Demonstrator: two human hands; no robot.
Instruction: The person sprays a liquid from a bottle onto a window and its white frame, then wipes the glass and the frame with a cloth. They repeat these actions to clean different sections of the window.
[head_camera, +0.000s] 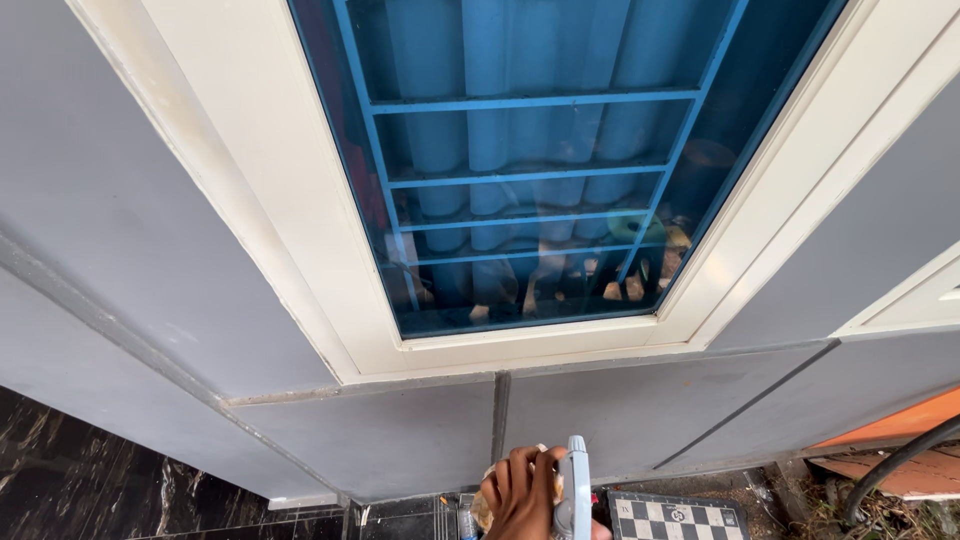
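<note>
— Below the window (520, 160), at the bottom edge of the view, what does the hand (522, 495) have?

— Its fingers (503, 487) curl closed around a pale blue-white spray bottle (575, 490), whose nozzle end stands upright just in front of the grey wall (380, 440). Which hand it is cannot be told; the other one is out of view.

— And around it?

— A cream frame (300, 220) borders blue-tinted glass with blue bars behind it. Something pale, perhaps a cloth, shows behind the fingers, too hidden to be sure. Right of the bottle lies a black-and-white chequered board (675, 518). Dark marbled tiles (90, 480) cover the floor at left, and a black hose (900, 462) curves at far right.
</note>
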